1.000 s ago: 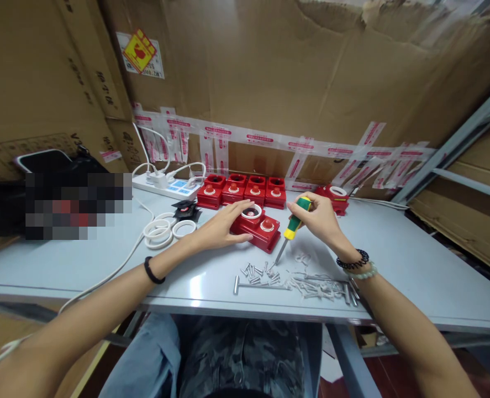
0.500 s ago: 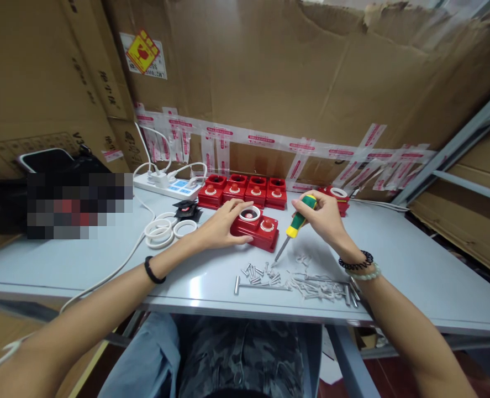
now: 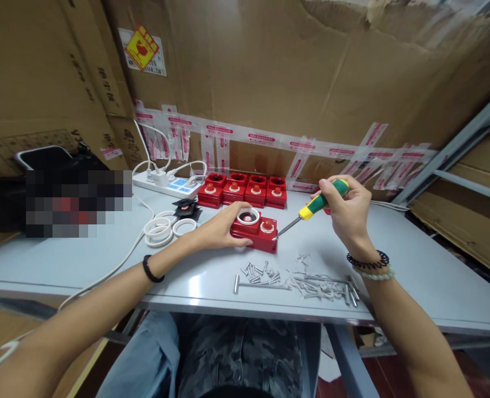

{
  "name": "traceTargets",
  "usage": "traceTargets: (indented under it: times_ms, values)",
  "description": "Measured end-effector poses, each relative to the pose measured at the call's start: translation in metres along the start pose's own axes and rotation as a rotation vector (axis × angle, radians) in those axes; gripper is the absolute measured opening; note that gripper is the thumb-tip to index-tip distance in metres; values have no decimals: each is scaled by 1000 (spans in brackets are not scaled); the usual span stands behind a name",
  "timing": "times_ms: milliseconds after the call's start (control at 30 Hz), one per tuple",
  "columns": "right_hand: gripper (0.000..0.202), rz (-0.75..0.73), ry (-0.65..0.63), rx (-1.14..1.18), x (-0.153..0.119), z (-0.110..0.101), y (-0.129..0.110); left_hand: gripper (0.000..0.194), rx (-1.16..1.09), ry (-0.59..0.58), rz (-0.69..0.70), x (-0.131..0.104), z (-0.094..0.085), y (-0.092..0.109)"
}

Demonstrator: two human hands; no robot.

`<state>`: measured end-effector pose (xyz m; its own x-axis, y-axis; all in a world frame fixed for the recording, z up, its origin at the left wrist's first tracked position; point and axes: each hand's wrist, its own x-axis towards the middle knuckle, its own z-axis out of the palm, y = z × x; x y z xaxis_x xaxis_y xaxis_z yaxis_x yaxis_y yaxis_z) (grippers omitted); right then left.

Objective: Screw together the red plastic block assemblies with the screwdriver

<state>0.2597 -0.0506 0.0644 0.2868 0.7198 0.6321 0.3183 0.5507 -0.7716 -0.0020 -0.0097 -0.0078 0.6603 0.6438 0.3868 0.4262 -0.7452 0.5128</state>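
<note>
— Cardboard (image 3: 269, 66) crossed with strips of pink-printed tape (image 3: 261, 137) backs the pale counter (image 3: 414, 249). How are the person's hands set?

— The left hand (image 3: 224, 229) is curled round the left end of a red unit (image 3: 257, 243), thumb along the near side. The right hand (image 3: 348, 207) is closed round the green and yellow handle of a screwdriver (image 3: 323, 200)

— Where does the blade point?

— Down and to the left, with its tip at the unit's right end; whether they touch is too small to tell

— And the unit itself?

— Flat on the counter, a white ring (image 3: 239, 218) on its raised left part and a red dome (image 3: 267, 226) to the right

— What lies close by?

— Loose screws (image 3: 254, 271) nearer the person, a T-handled tool (image 3: 265, 286) just beside them, and a jumble of metal pieces (image 3: 315, 287) to the right. Loose white rings (image 3: 157, 243) lie near the left forearm

— Further out?

— Four more red units (image 3: 233, 198) in a row before the cardboard, and left of them a white power strip (image 3: 178, 190) with plugs in it
</note>
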Motion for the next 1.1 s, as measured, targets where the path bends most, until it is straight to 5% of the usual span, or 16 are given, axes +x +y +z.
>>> traceTargets:
  times_ms: [1100]
  values:
    - [23, -67, -11, -16, -1, 5, 9, 73, 21, 4, 9, 0, 3, 1]
